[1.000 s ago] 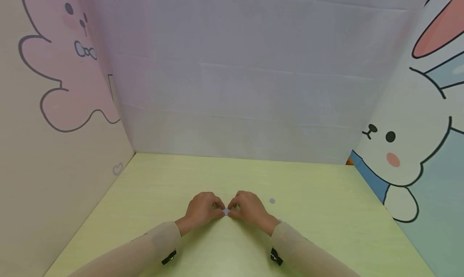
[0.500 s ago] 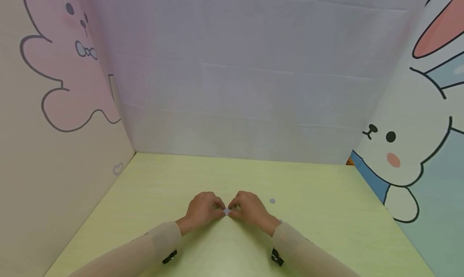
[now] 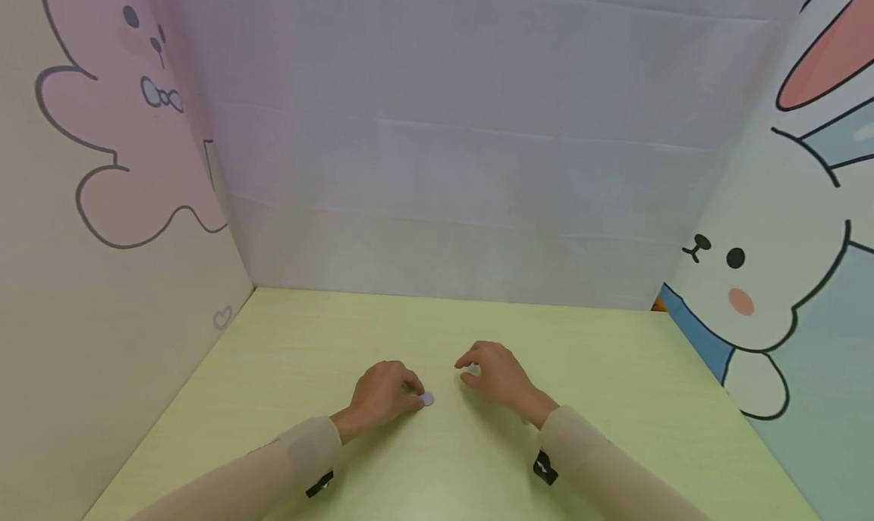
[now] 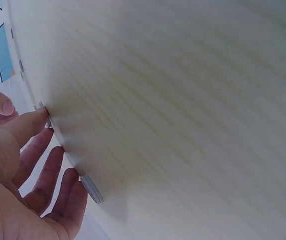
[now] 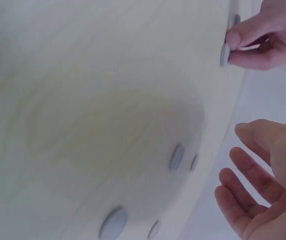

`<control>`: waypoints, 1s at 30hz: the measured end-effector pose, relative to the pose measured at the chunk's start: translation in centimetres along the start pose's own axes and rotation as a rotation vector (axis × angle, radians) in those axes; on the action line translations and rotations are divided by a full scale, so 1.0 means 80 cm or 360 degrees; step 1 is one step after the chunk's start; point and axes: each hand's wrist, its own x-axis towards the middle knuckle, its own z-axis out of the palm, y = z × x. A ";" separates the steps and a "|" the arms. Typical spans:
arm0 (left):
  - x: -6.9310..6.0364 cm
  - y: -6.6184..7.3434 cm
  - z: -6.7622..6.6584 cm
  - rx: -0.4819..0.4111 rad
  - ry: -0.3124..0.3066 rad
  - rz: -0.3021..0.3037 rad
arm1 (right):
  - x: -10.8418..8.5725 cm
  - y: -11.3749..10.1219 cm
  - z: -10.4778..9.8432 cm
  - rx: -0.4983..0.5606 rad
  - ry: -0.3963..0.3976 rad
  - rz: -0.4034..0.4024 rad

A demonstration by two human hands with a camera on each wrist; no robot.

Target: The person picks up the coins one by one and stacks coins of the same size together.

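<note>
Left hand (image 3: 385,389) is pinching a grey disc (image 3: 429,399) at the table (image 3: 341,331), between thumb and fingertips; a spare disc (image 4: 92,189) is lying just beside its outer fingers. Right hand (image 3: 497,373) is hovering released, fingers apart, near loose discs (image 5: 177,156) lying on the table. One is probably sitting below its fingertips; too small to confirm.
</note>
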 end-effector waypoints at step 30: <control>-0.001 -0.003 0.001 0.0017 0.0014 0.0005 | 0.006 0.055 0.000 0.0029 -0.0103 0.0198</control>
